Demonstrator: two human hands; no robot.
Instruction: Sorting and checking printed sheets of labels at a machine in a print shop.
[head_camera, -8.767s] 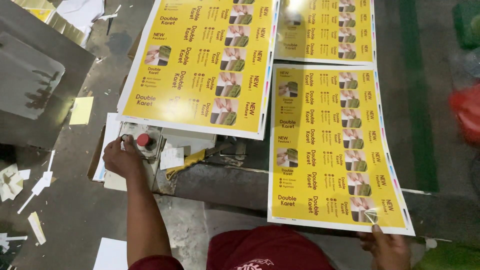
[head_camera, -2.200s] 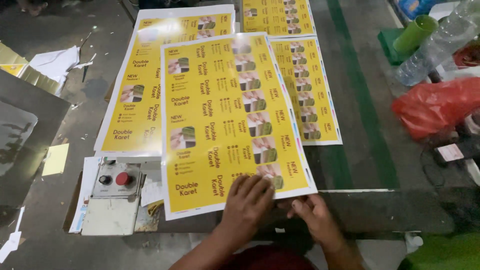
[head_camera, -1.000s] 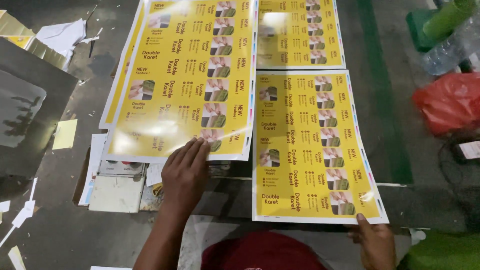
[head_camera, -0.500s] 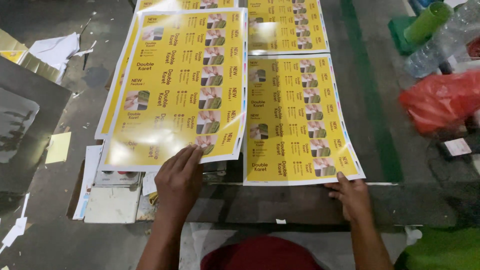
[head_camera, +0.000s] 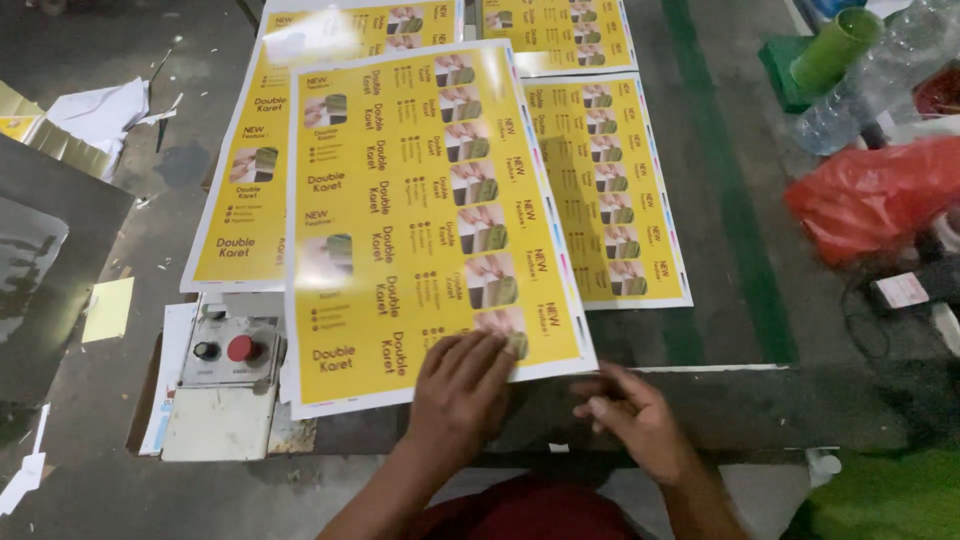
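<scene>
While under left hand (head_camera: 462, 385), four sheets (head_camera: 420, 200)

Print shop: printed sheets (head_camera: 430, 220), control box (head_camera: 228, 350)

Dark worktable (head_camera: 740, 330): yellow printed sheets (head_camera: 420, 220), control box (head_camera: 228, 352), red plastic bag (head_camera: 870, 195), clear bottle (head_camera: 865, 85), paper scraps (head_camera: 100, 110).

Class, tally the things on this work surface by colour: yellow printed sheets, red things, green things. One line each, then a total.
Yellow sheets: 4, the top sheet under the left hand
Red: 2, a button and a bag
Green: 1, a tube
Total: 7
</scene>
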